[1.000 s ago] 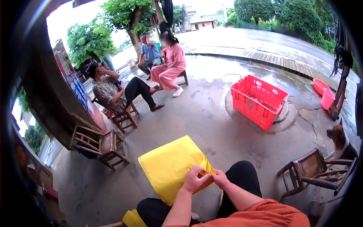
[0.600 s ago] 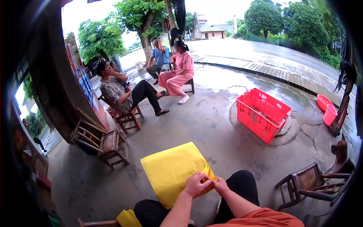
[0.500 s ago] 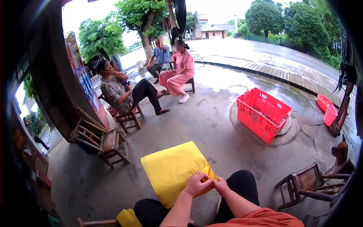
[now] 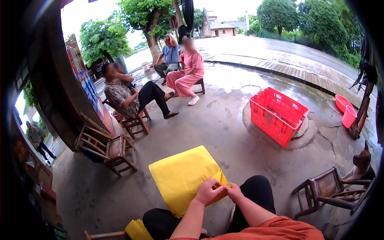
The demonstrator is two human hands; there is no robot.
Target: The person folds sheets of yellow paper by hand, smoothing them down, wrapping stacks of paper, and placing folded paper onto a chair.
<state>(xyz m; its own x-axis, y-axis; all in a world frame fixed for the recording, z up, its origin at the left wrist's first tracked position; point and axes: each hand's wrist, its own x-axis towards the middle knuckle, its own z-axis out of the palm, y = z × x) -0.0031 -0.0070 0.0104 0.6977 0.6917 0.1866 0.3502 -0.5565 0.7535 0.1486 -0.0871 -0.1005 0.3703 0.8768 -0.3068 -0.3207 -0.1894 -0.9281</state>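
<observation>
A folded yellow sheet (image 4: 182, 176) lies over my lap, its flat part reaching out past my knees. My left hand (image 4: 208, 191) pinches its right edge, thumb and fingers curled together. Close beside it, my right hand (image 4: 234, 192) grips the same edge near a raised, creased fold. The fingertips of both hands nearly touch, and the fold partly hides them. More yellow material (image 4: 138, 230) rests at the lower left, by a wooden bar.
A red crate (image 4: 276, 120) stands on the concrete floor. Wooden chairs are at the left (image 4: 116, 150) and right (image 4: 326, 186), with a dog (image 4: 361, 162) behind the right one. Three people sit farther back; another person (image 4: 38, 140) stands far left. Pink basins (image 4: 344, 105) sit at right.
The view has shifted, so the surroundings sit differently in the frame. Both hands keep hold of the yellow sheet's edge. A standing person has come into view at far left.
</observation>
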